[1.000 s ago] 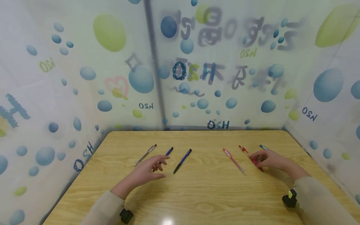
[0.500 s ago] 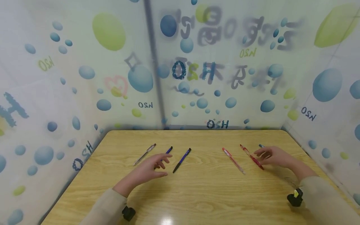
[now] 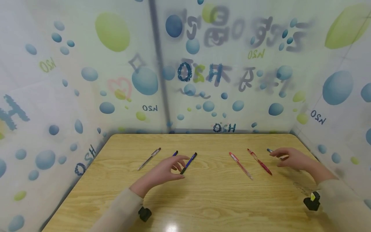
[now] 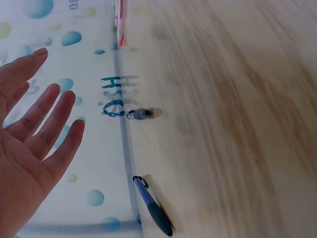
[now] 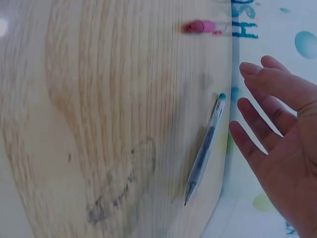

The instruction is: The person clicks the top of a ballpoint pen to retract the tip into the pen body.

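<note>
My left hand (image 3: 166, 169) hovers with fingers spread over the left-hand pens, holding nothing. Its fingertips overlap the lower part of a blue pen with a black grip (image 3: 190, 162). Behind the hand, a second blue pen (image 3: 175, 153) is mostly hidden; a dark-gripped blue pen (image 4: 154, 210) lies below the fingers in the left wrist view. My right hand (image 3: 295, 159), fingers loosely bent and empty, is above a clear pen with a teal end (image 5: 205, 148). To its left lie a red pen (image 3: 262, 165) and a clear pen with a light red cap (image 3: 241, 166).
A clear pen with a brown cap (image 3: 149, 159) lies at the far left of the wooden table (image 3: 214, 199). Printed curtain walls (image 3: 232, 80) rise close along the table's back and sides. A grey smudge (image 5: 124, 183) marks the tabletop near the right hand.
My right hand has left the red pen, which lies slightly shifted, and moved right over the teal-ended pen. My left hand has drifted right toward the blue pen nearest the middle.
</note>
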A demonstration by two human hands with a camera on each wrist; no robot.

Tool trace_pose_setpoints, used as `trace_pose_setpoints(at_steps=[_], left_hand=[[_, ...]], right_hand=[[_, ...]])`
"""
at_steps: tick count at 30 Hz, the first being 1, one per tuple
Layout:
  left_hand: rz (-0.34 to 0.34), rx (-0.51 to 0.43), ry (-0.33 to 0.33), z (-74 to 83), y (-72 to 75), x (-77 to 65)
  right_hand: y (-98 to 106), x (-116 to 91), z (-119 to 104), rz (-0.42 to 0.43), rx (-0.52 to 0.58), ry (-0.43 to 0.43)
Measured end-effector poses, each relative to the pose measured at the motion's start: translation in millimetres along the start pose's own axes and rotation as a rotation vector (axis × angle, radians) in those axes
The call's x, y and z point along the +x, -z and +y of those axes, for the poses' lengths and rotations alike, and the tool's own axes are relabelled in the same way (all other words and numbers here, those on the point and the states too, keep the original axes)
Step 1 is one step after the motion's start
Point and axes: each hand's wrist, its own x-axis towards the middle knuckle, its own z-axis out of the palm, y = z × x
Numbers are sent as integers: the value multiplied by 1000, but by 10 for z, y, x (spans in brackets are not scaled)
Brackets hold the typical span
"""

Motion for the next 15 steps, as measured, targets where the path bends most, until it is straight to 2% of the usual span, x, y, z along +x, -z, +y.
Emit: trace_pose_setpoints(at_steps=[6, 10, 15], left_hand=[[-20, -42, -9, 30, -83, 87], [-25, -32, -15, 61, -137, 138], [-33, -19, -45, 107, -191, 196]], right_hand=[[59, -34, 130, 10, 1, -46], [72, -75, 213, 11, 10, -73], [85, -138, 270, -19, 72, -122]])
